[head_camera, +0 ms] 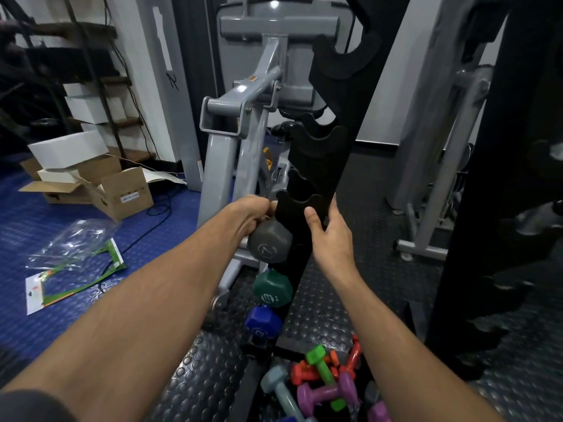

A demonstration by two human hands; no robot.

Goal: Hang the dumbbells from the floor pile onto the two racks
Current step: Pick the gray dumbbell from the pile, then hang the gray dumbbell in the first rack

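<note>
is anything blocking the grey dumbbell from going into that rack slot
Nothing visible blocks it. The left hand holds the grey dumbbell right against the black rack, just below an open hook. The right hand grips the rack's edge, off to the side of that hook.

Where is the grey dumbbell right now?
The grey dumbbell is mid-frame in the head view, held by the left hand against the black rack, just above the green dumbbell.

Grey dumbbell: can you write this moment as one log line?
left hand grips grey dumbbell at rack | right hand holds rack | pile remains
</note>
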